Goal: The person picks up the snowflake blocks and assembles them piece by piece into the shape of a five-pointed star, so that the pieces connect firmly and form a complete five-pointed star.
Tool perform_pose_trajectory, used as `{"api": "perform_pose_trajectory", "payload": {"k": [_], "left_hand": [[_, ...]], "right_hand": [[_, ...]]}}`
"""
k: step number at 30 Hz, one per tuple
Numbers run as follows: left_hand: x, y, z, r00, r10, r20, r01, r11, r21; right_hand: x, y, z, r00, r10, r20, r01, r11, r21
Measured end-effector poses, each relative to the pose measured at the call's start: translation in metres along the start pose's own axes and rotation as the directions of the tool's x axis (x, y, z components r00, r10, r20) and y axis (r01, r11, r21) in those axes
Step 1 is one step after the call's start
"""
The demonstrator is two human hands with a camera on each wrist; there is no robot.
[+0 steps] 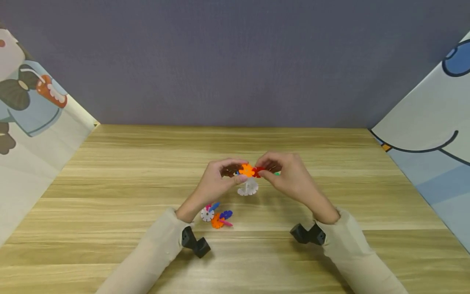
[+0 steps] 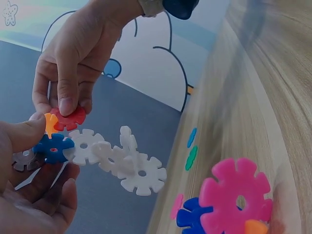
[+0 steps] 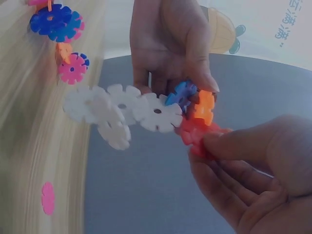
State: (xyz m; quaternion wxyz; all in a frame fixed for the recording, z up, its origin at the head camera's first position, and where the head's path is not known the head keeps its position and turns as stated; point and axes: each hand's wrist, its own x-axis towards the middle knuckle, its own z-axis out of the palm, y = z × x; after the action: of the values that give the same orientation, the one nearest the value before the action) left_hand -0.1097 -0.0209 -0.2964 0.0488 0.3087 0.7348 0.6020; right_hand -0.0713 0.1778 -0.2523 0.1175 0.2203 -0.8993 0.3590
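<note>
Above the table, both hands hold a joined cluster of notched plastic snowflake building discs. My left hand (image 1: pixel 216 179) grips the cluster by its orange disc (image 1: pixel 247 170), thumb against it. A blue disc (image 2: pixel 53 148) lies close to the left fingers, with a greyish disc (image 2: pixel 24 159) beside it. My right hand (image 1: pixel 293 175) pinches a red disc (image 3: pixel 197 136), which meets the orange one; whether it is fully slotted in cannot be seen. Several white discs (image 3: pixel 158 113), linked at angles, hang off the cluster toward the table.
On the wooden table (image 1: pixel 147 245), near the left forearm, sit a joined group with a white disc (image 1: pixel 207 214) and another with an orange disc (image 1: pixel 217 221). A green disc (image 2: pixel 191 158) and a blue disc (image 2: pixel 192 137) lie farther along. A grey panel (image 1: pixel 235 61) stands behind.
</note>
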Motion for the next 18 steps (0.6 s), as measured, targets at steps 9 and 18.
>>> {"api": "perform_pose_trajectory", "payload": {"k": [9, 18], "left_hand": [[0.0002, 0.0014, -0.0005, 1.0, 0.018, -0.001, -0.018, 0.998, -0.056], [-0.0003, -0.0016, -0.003, 0.998, 0.022, 0.055, -0.017, 0.995, -0.096]], "right_hand": [[-0.0031, -0.0085, 0.0024, 1.0, -0.002, -0.03, 0.003, 1.0, 0.023], [-0.0002, -0.0056, 0.002, 0.999, 0.022, -0.048, -0.019, 0.999, 0.049]]}}
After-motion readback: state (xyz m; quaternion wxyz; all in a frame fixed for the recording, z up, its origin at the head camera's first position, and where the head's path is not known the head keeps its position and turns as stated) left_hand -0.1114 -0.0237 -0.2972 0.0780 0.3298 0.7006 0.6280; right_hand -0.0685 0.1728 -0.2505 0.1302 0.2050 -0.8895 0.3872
